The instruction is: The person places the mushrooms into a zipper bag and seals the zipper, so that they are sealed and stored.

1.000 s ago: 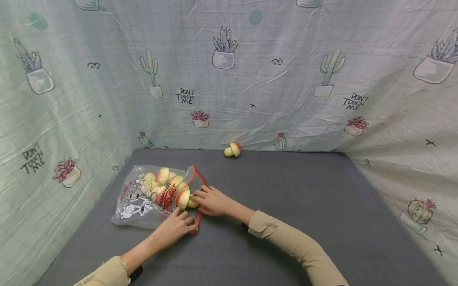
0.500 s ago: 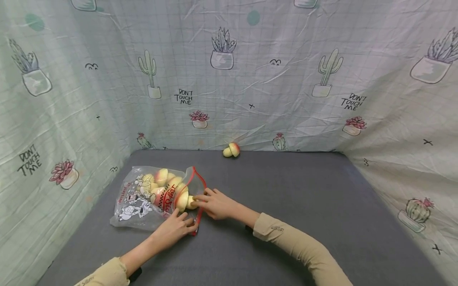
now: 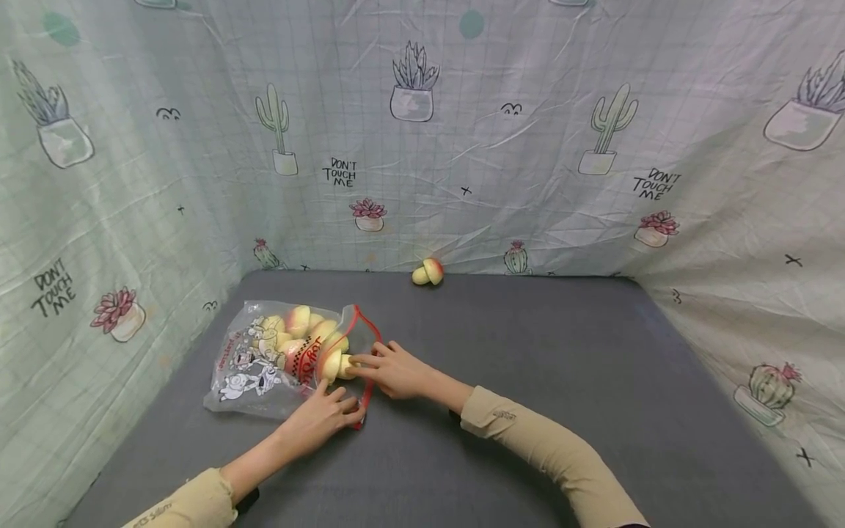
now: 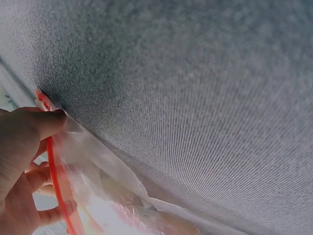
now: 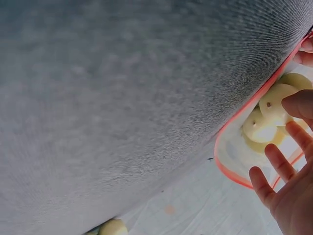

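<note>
A clear plastic zip bag [image 3: 260, 405] with a red zip edge and printed cartoon figures lies on the left side of the table. Several yellow toy mushrooms with reddish caps fill it. My left hand [image 3: 315, 421] pinches the bag's near corner; the left wrist view shows the thumb and fingers on the red zip strip [image 4: 54, 169]. At the open mouth, the fingers of my right hand [image 3: 397, 371] reach over the strip and touch the stem of a toy mushroom [image 3: 345, 366]. In the right wrist view these fingers are spread, with mushrooms [image 5: 275, 104] just beyond the thumb.
Another toy mushroom [image 3: 428, 272] lies at the table's back edge, by the hanging cloth. Dark grey fabric covers the table [image 3: 541, 345]. A pale cloth [image 3: 488, 154] printed with potted cacti encloses the back and both sides.
My right fingers have nudged the mushroom at the bag's mouth a little further inward, to the left. My left hand keeps its grip on the corner. The head view shifts slightly.
</note>
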`<state>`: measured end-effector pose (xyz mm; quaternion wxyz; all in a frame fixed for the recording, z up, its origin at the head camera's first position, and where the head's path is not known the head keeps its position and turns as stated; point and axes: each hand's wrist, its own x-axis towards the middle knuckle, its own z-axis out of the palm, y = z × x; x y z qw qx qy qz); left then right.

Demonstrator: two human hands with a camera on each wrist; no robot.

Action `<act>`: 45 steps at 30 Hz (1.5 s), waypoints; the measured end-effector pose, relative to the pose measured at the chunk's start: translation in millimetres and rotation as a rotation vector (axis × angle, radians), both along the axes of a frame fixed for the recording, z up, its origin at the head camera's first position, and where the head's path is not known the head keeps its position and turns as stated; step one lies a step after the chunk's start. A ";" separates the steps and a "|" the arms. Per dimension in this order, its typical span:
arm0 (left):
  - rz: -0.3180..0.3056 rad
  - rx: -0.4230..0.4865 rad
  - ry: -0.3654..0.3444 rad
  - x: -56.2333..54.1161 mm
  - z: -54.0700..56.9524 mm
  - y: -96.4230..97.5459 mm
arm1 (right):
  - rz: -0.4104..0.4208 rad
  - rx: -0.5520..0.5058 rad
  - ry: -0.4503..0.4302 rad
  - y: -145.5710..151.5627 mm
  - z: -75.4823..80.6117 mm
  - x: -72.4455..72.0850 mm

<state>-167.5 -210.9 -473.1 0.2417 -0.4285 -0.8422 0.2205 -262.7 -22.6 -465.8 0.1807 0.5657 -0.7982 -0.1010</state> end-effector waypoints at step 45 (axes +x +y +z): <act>0.061 0.003 -0.089 3.4 6.1 -5.3 | -0.054 0.058 0.030 -38.5 -1.6 -4.6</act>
